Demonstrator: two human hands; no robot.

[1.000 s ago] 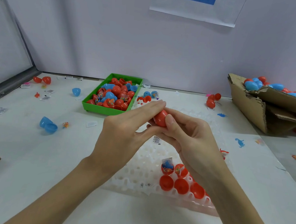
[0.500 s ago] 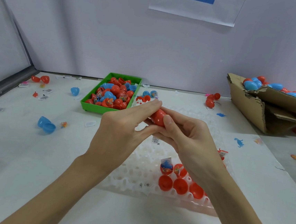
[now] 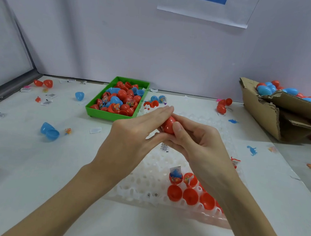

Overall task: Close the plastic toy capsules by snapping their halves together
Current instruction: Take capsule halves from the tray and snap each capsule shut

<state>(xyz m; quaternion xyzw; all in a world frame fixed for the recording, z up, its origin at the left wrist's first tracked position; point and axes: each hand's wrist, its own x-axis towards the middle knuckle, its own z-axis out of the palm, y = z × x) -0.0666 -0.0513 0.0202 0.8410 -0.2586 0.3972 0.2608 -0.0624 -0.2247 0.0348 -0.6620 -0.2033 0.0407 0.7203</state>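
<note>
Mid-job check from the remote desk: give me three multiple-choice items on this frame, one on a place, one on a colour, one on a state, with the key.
1. Where is the green tray?
A. Beyond the hands, toward the wall
B. Inside the cardboard box
C. On the white grid tray

2. What colour is the capsule held between the hands?
A. Blue
B. Red
C. Green

3. How do the capsule halves in the near row of the white grid tray stand?
A. Snapped shut
B. Open, hollows up
C. Stacked

Key: 1 A, it lies past the left hand and right hand. 2 B, red shell shows between the fingers. 3 B, three red cups show open hollows.
</note>
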